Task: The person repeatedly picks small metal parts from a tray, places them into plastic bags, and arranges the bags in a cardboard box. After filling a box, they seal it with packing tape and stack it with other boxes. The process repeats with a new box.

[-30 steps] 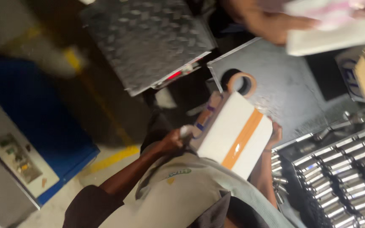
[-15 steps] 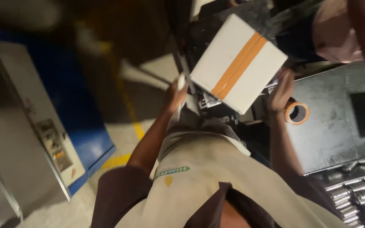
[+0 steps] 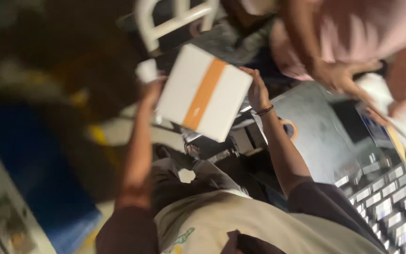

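I saw the grey metal table (image 3: 325,136) on the right, with rows of small silver-white packs (image 3: 391,197) at its near corner. Above its left edge I held the white square cardboard box with an orange tape stripe (image 3: 204,92) in the air, tilted. My hands were apart, the left hand (image 3: 152,89) and right hand (image 3: 258,90) pressed on opposite edges. To carry it well, I judged that equal pressure and a level box mattered. Another person's hand (image 3: 337,77) reached nearby, so I needed room.

The person wears dark short sleeves, a beige apron, and a dark wristband (image 3: 264,111).
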